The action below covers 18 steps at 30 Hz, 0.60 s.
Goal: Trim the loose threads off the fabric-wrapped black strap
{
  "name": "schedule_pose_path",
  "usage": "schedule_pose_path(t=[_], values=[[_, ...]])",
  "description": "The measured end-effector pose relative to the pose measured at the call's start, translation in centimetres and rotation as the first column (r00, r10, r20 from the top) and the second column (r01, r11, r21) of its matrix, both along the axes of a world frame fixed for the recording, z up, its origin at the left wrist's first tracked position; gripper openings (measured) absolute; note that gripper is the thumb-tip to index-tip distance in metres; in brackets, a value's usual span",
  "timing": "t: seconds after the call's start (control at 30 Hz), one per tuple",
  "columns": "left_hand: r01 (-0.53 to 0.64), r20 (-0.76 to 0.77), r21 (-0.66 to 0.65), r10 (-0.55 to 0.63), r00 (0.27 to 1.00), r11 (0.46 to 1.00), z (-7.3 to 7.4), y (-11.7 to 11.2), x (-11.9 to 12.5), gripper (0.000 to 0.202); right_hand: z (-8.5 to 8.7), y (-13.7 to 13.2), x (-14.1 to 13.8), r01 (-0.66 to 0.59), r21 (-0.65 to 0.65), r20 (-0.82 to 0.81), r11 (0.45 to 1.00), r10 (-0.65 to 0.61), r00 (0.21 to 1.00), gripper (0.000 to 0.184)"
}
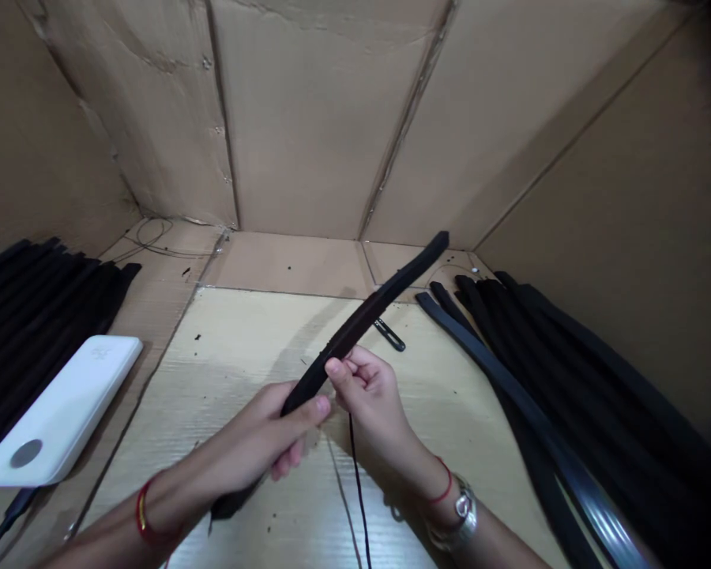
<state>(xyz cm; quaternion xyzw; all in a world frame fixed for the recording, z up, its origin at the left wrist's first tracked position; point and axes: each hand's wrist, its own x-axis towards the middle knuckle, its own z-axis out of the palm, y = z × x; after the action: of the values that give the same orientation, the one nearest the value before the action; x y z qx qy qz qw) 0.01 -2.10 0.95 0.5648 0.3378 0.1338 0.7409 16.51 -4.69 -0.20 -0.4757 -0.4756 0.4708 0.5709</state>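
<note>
Passage over pale board (242, 340), black strips (569, 395) right, perhaps rubber, white power bank (59, 411) left

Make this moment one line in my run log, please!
left hand: grips black strip | right hand: pinches strip | nearby: black strips, white power bank

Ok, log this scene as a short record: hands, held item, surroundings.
Left hand: grips a long curved black rubbery strip
Right hand: pinches the same strip, farther along
Left side: stack of long black strips, flat white rectangular power bank
Right side: pile of long black strips
Beyond the hands: small black metal clip
Work surface: pale board
Surroundings: brown cardboard walls
</note>
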Motion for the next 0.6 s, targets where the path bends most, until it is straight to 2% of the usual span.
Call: schedule_pose_path(t=[0.03, 0.07, 0.1, 0.13, 0.17, 0.2, 0.27, 0.3, 0.33, 0.4, 0.47, 0.53, 0.57, 0.6], values=[[-0.096, -0.106, 0.187, 0.118, 0.987, 0.978, 0.0, -0.1, 0.1, 0.037, -0.1, 0.0, 0.0, 0.024, 0.002, 0.007, 1.0, -0.024, 1.0, 0.044], [-0.142, -0.181, 0.362, 0.219, 0.959, 0.921, 0.0, -0.2, 0.2, 0.036, -0.2, 0.0, -0.1, 0.04, -0.003, 0.014, 0.999, -0.04, 0.999, 0.045], [-0.166, -0.205, 0.474, 0.292, 0.934, 0.865, 0.0, -0.2, 0.3, 0.035, -0.3, 0.0, -0.1, 0.049, -0.016, 0.021, 0.999, -0.049, 0.999, 0.045], [-0.188, -0.198, 0.524, 0.333, 0.922, 0.831, -0.1, -0.1, 0.4, 0.036, -0.3, 0.0, -0.1, 0.049, -0.025, 0.03, 0.998, -0.048, 0.998, 0.044], [-0.199, -0.178, 0.498, 0.324, 0.929, 0.844, -0.1, 0.0, 0.4, 0.038, -0.3, 0.0, -0.2, 0.036, -0.029, 0.042, 0.999, -0.035, 0.999, 0.042], [-0.204, -0.14, 0.401, 0.28, 0.95, 0.893, -0.3, 0.2, 0.3, 0.041, -0.3, 0.0, -0.2, 0.011, -0.027, 0.056, 1.0, -0.009, 0.998, 0.039], [-0.156, 0.0, 0.069, 0.156, 0.988, 0.985, -0.6, 0.6, 0.2, 0.046, -0.1, -0.1, -0.3, -0.042, -0.007, 0.085, 0.999, 0.042, 0.995, 0.037], [-0.085, 0.097, -0.114, 0.097, 0.991, 0.99, -0.9, 0.8, 0.1, 0.048, 0.0, -0.1, -0.3, -0.058, 0.004, 0.1, 0.998, 0.058, 0.993, 0.037], [0.007, 0.201, -0.269, 0.049, 0.978, 0.963, -1.1, 1.0, -0.1, 0.049, 0.1, -0.2, -0.3, -0.068, 0.013, 0.11, 0.998, 0.066, 0.992, 0.038], [0.22, 0.401, -0.475, -0.013, 0.916, 0.852, -1.7, 1.3, -0.4, 0.05, 0.3, -0.3, -0.3, -0.082, 0.014, 0.102, 0.997, 0.08, 0.992, 0.039], [0.414, 0.549, -0.583, -0.037, 0.835, 0.699, -2.2, 1.5, -0.7, 0.049, 0.4, -0.5, -0.3, -0.125, -0.008, 0.049, 0.992, 0.125, 0.991, 0.036], [0.511, 0.613, -0.622, -0.038, 0.79, 0.593, -2.4, 1.6, -0.8, 0.047, 0.5, -0.7, -0.2, -0.17, -0.029, -0.027, 0.985, 0.169, 0.985, 0.041], [0.526, 0.614, -0.628, -0.051, 0.788, 0.573, -2.4, 1.5, -0.8, 0.048, 0.6, -0.7, -0.2, -0.179, -0.029, -0.055, 0.983, 0.178, 0.983, 0.042], [0.511, 0.59, -0.628, -0.07, 0.805, 0.586, -2.3, 1.4, -0.7, 0.049, 0.5, -0.7, -0.1, -0.176, -0.025, -0.074, 0.984, 0.174, 0.982, 0.041]])
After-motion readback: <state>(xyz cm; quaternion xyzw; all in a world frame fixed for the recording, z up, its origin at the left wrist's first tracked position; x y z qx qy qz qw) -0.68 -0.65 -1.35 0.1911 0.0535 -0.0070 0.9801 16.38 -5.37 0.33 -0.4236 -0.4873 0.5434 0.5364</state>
